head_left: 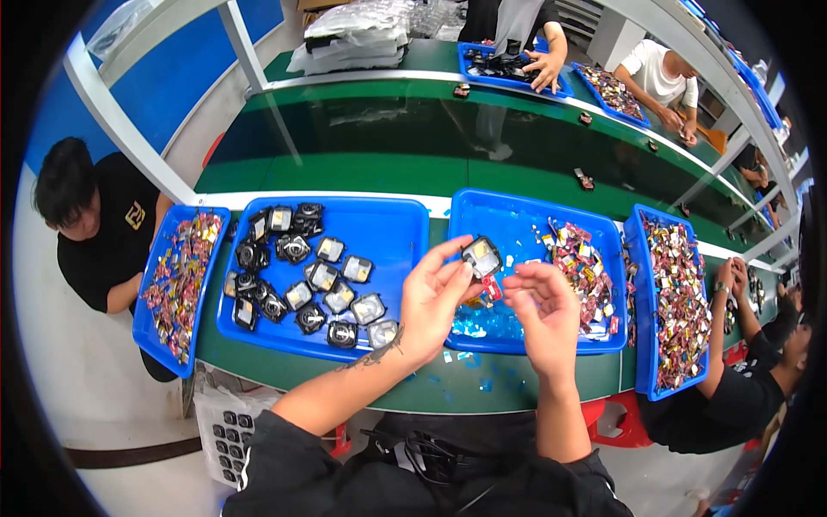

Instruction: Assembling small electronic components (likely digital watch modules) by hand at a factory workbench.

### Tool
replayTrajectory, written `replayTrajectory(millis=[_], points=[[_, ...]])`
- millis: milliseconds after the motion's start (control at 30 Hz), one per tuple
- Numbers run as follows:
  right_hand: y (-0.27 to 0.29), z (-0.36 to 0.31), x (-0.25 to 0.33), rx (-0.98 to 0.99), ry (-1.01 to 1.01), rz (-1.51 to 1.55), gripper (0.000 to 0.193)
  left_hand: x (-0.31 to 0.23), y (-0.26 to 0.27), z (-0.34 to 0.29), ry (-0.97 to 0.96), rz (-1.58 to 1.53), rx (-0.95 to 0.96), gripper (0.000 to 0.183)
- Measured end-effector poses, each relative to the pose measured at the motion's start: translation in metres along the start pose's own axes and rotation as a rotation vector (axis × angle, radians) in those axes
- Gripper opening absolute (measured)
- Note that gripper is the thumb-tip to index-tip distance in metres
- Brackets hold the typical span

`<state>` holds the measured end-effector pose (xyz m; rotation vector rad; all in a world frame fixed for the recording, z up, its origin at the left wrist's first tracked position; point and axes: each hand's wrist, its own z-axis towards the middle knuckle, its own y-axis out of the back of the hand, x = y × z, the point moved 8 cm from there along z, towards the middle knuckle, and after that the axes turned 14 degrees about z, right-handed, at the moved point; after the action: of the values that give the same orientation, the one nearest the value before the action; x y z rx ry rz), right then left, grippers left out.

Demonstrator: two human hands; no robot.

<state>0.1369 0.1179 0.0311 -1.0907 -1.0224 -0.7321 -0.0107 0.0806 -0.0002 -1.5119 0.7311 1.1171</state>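
My left hand [433, 302] pinches a square black-framed part with a silver-grey face [482, 256] between thumb and fingers, above the blue tray [465, 343] in front of me. A small red circuit board [492, 288] shows just below that part; I cannot tell whether the two are joined. Close by on the right, my right hand [547, 314] is open, its fingers half bent and nothing visible in them. Red and yellow small boards [586, 271] lie heaped in this tray's right side, with shiny blue film pieces [482, 323] toward its near left.
A second blue tray [379, 224] on the left holds several black square parts [323, 276]. Blue trays of small boards stand at the far left [185, 366] and right [639, 302]. Beyond runs a green conveyor belt [362, 155] with a few boards. Co-workers sit around.
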Motion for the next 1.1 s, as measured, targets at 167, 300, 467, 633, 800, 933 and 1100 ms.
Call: replayTrajectory(millis=[167, 300, 467, 633, 800, 933, 1100], points=[[-0.001, -0.007, -0.007, 0.067, -0.051, -0.039, 0.015, -0.005, -0.003, -0.003, -0.059, 0.117, -0.007, 0.033], [0.002, -0.008, -0.003, 0.087, -0.161, 0.152, 0.012, -0.033, -0.017, -0.008, -0.271, 0.693, 0.251, 0.030], [0.008, -0.009, 0.000, 0.117, -0.190, 0.168, 0.011, -0.048, -0.027, -0.020, -0.622, 0.907, 0.272, 0.030], [0.005, -0.011, 0.014, 0.194, -0.124, -0.201, 0.012, -0.048, -0.031, -0.027, -0.803, 1.006, 0.255, 0.028], [0.006, -0.005, 0.021, 0.154, 0.027, -0.202, 0.002, 0.006, -0.018, -0.010, 0.118, 0.302, 0.342, 0.024], [0.005, -0.018, 0.013, 0.063, 0.029, -0.156, 0.013, 0.013, -0.018, -0.012, 0.301, 0.205, 0.320, 0.023], [-0.003, -0.012, 0.013, 0.008, 0.079, -0.251, 0.024, -0.004, -0.016, -0.010, -0.013, 0.376, 0.226, 0.024]])
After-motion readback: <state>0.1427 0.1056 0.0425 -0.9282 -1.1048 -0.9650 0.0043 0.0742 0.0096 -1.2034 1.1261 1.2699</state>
